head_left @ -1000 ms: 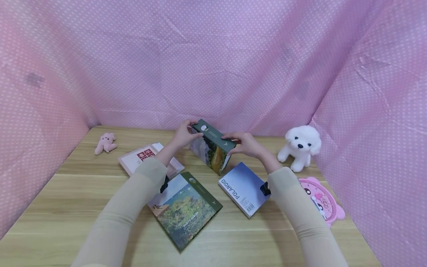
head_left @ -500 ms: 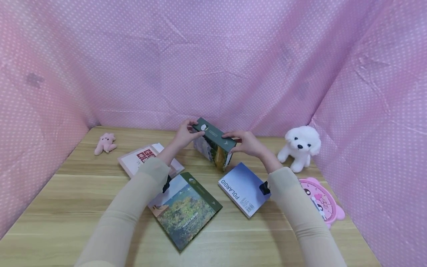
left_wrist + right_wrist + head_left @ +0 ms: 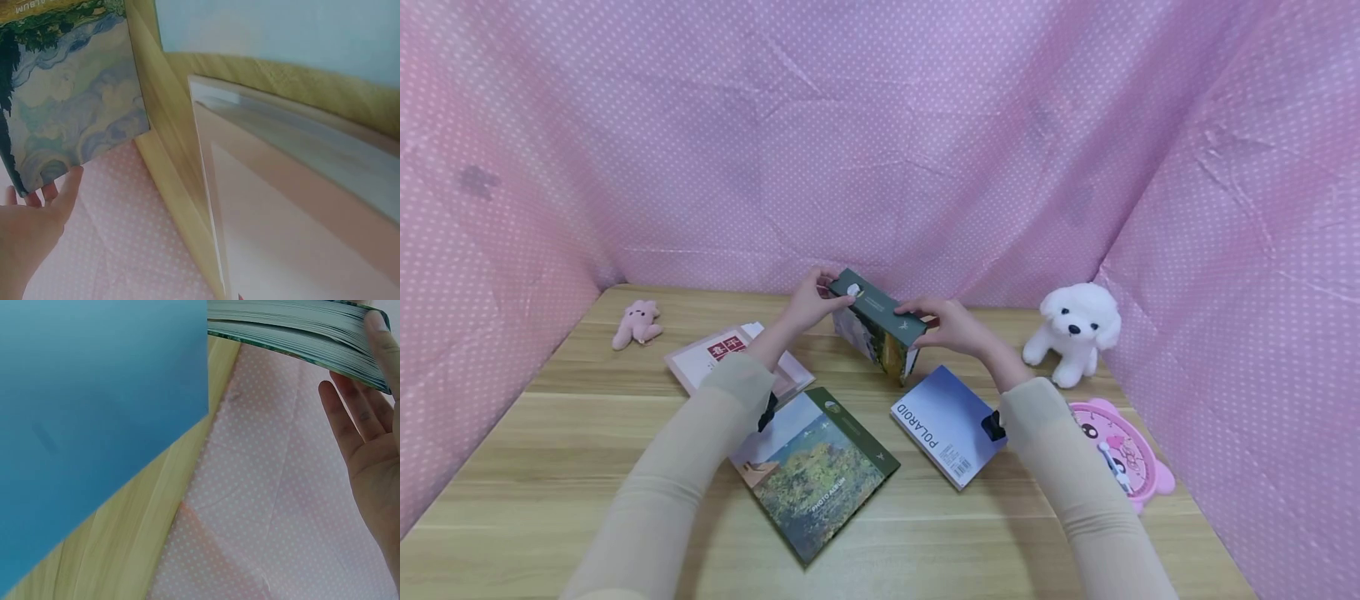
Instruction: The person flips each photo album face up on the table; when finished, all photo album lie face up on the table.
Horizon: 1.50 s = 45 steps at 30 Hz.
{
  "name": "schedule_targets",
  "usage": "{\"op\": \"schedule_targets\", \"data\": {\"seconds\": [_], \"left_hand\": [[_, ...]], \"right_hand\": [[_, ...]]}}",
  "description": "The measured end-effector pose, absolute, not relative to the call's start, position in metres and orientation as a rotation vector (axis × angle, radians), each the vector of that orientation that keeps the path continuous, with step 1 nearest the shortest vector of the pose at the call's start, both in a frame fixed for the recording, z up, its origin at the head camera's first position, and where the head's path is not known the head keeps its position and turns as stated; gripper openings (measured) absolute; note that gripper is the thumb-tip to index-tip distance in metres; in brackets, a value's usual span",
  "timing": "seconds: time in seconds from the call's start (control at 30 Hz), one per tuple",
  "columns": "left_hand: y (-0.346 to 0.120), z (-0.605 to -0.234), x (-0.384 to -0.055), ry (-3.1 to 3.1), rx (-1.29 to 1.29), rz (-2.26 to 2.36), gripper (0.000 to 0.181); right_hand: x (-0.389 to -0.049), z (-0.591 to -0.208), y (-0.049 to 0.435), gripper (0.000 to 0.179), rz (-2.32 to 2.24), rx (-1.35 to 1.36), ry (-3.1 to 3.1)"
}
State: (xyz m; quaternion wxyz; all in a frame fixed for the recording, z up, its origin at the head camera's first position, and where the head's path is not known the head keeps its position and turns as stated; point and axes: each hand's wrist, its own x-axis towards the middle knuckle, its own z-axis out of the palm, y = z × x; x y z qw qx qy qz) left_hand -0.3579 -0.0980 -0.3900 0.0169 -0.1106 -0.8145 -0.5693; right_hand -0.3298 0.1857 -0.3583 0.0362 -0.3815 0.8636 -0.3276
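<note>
A photo album (image 3: 863,333) with a painted cover stands on edge at the back of the table, its dark green spine facing up. My left hand (image 3: 808,302) pinches the spine's far left end between thumb and fingers. At the spine's right end my right hand (image 3: 953,327) grips it the same way. The left wrist view has the painted cover (image 3: 81,106) with the left hand (image 3: 31,234) at its corner. In the right wrist view, page edges (image 3: 287,322) show between the covers, and the right hand's thumb (image 3: 379,337) lies against the album's end.
A second photo album (image 3: 820,475) lies in front. Beside it are a blue-white POLAROID book (image 3: 943,425) and a pale pink book (image 3: 700,357), partly under the left arm. A white toy dog (image 3: 1075,333), pink clock (image 3: 1131,454) and small pink plush (image 3: 638,323) stand around the table.
Both hands still hold the upright album. It shifted up slightly, then a little to the left and down, and its lower end has swung slightly. The other things stay in place.
</note>
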Motion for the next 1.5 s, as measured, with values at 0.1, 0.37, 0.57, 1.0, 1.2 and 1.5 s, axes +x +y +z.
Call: {"op": "schedule_targets", "data": {"seconds": [0.1, 0.37, 0.57, 1.0, 1.2, 1.5], "left_hand": [[-0.100, -0.389, -0.358, -2.536, -0.357, -1.762, 0.057], [-0.109, -0.386, -0.354, -2.619, -0.363, -1.611, 0.061], [-0.112, -0.383, -0.349, -2.641, -0.374, -1.579, 0.060], [-0.121, -0.381, -0.343, -2.682, -0.412, -1.540, 0.060], [-0.127, -0.384, -0.342, -2.705, -0.440, -1.487, 0.062], [-0.133, -0.388, -0.341, -2.716, -0.455, -1.478, 0.061]], "right_hand": [[-0.329, -0.359, 0.185, 0.054, -1.009, -1.171, 2.635], [-0.325, -0.364, 0.183, 0.056, -1.055, -1.140, 2.562], [-0.325, -0.369, 0.184, 0.065, -1.122, -1.155, 2.518], [-0.301, -0.353, 0.174, 0.052, -1.171, -1.192, 2.477], [-0.310, -0.370, 0.177, 0.052, -1.165, -1.199, 2.492], [-0.310, -0.375, 0.174, 0.050, -1.128, -1.215, 2.479]]}}
